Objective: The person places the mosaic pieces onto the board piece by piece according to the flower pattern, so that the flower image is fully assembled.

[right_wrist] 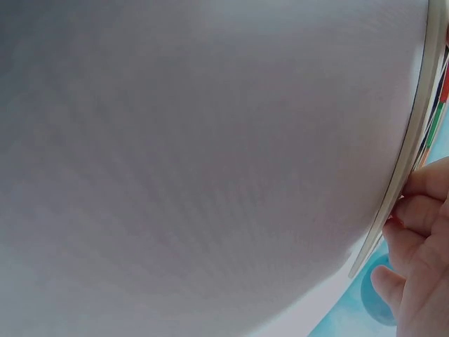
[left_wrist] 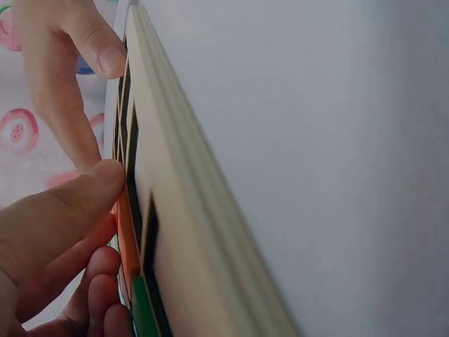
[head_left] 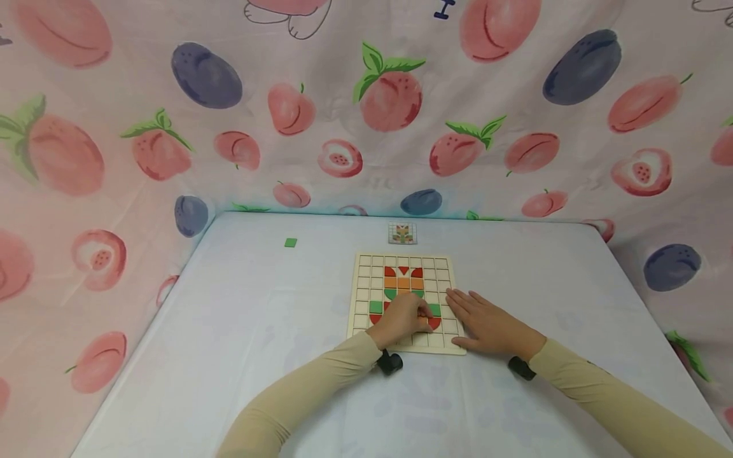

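Note:
A square pale wooden board [head_left: 361, 292] with a grid lies on the table, bearing red, orange and green tiles in a pattern. Over its lower middle, my left hand [head_left: 401, 318] pinches an orange tile [head_left: 422, 321] at the board's surface, fingers curled. In the left wrist view the thumb [left_wrist: 84, 196] meets the board beside an orange tile [left_wrist: 128, 235]; a green tile [left_wrist: 144, 309] is nearer. My right hand [head_left: 487, 322] rests flat with extended fingers on the board's right edge. The left hand hides part of the pattern.
A small card [head_left: 403, 233] with a matching-style coloured pattern lies behind the board. One loose green square tile [head_left: 291, 243] sits at the back left of the white table [head_left: 275, 318]. Fruit-printed cloth [head_left: 338, 114] hangs behind and at the sides.

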Motion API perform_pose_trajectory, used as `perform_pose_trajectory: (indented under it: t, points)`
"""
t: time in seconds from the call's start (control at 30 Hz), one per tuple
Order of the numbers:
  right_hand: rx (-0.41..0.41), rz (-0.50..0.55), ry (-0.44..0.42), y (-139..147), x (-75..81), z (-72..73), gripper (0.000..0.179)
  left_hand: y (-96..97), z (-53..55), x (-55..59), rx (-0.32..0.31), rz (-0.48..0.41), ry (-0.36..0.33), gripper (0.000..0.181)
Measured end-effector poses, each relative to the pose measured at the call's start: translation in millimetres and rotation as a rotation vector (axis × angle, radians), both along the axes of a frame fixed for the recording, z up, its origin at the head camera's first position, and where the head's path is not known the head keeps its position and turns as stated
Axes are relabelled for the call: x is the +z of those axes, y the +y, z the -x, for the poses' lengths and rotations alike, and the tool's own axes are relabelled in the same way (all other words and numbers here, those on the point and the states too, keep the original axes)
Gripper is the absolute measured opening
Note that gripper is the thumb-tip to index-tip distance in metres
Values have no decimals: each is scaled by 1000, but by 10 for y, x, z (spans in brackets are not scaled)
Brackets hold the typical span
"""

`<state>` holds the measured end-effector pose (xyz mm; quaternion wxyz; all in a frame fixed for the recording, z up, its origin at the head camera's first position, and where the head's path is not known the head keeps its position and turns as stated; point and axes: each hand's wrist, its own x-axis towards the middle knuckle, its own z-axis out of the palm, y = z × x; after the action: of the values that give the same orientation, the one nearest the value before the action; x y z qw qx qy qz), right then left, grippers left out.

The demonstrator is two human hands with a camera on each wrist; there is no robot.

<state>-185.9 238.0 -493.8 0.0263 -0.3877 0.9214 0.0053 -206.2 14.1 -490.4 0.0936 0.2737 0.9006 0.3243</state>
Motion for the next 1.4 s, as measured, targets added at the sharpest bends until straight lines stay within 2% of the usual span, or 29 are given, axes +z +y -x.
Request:
perform_pose_trajectory:
  t: [0.13, 0.3, 0.37, 0.67, 0.8, 0.93, 1.07, 1.17, 1.27, 1.4]
  points:
    - [-1, -1, -3, 2, 2, 5, 80, -37, 12, 6, -17, -51, -40, 18]
    - [-24, -20, -46, -17, 15, 4, 81, -158, 69, 35, 14, -103, -166, 21]
    - [-31, -23, -57, -23, 15, 7, 82, -239, 122, 55, 20, -104, -188, 22]
    - [-51, -37, -53, -22, -8, 5, 84, -814, 425, 124, -35, -198, -242, 31]
    - [-55, -45, -50, -23, -12, -2, 84, -1116, 547, 161, -23, -212, -219, 36]
    - [-50, -35, -54, -32, 7, -10, 83, -1446, 689, 209, 39, -250, -179, 38]
    - [-48, -36, -49, -36, 20, -12, 82, -1800, 879, 236, 141, -279, -120, 41]
    - [-50, -34, -46, -32, 25, -14, 82, -2057, 1026, 225, 211, -261, -92, 43]
    - [-47, -26, -45, -29, 33, -21, 82, -2280, 1135, 202, 279, -237, -107, 47]
    - [-45, -29, -43, -31, 31, -24, 82, -2512, 1226, 152, 362, -238, -157, 51]
